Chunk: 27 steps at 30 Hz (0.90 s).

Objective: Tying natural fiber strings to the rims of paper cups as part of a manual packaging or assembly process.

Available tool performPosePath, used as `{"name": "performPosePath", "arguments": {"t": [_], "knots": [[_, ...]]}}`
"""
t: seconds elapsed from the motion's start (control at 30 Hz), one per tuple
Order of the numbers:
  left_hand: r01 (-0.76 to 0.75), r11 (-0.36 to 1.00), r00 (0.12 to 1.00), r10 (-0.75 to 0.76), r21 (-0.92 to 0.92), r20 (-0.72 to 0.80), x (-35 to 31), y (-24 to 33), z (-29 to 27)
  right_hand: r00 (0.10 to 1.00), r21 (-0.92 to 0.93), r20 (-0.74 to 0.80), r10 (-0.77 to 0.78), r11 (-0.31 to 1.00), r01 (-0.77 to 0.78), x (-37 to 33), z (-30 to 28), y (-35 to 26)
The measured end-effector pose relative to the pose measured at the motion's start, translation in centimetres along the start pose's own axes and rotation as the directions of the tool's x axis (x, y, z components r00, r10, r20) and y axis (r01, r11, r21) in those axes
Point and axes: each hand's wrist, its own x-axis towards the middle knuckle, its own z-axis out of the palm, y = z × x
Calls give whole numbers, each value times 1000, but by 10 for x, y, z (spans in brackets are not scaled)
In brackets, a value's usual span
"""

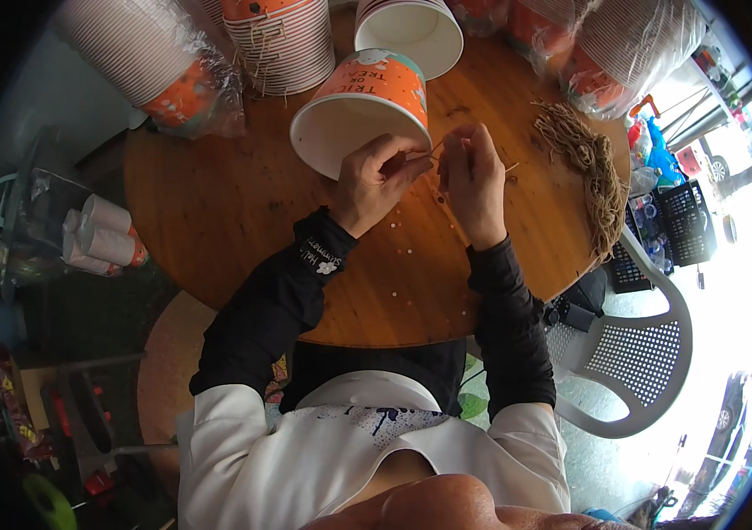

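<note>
Round and wooden, the table is located beneath both hands, with small pale dots scattered over the surface nearer the body than the hands. One bucket is laid on its side just beyond the left hand, mouth turned toward the body, rim beside the fingers. Cord is pinched between thumb and fingers of the left hand; the same thin strand is gripped by the curled fingers of the right hand. Attachment of cord to this bucket is judged to be under way; whether a knot has been closed cannot be told, as the rim is partly covered by fingers. Completion is suggested at the stack beyond the left hand, where cords are seen along the side. Remaining supply is indicated by the bundle of loose cord to the right of the right hand. Wrapped buckets are placed beyond the right hand, and no cord can be made out on them; these are judged to be left. Farther right, a grey chair and black crates are positioned in a brightly lit area; darker floor is found left of the table.
</note>
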Motion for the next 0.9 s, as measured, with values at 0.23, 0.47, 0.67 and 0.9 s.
{"name": "performPosePath", "arguments": {"t": [0.23,0.47,0.67,0.9], "knots": [[56,997,997,-53,-51,61,1,4,-1,975,-90,-18,-219,972,217,-6,1,-8],[-142,989,989,141,39,36,5,-6,-7,991,426,-111,-70,898,111,-1,-7,-49],[-298,949,954,299,104,-1,11,-15,-9,995,478,-79,-66,873,96,6,-20,-83],[107,987,985,-89,-123,149,2,-14,-12,996,345,38,-84,936,66,-2,-17,-81]]}}
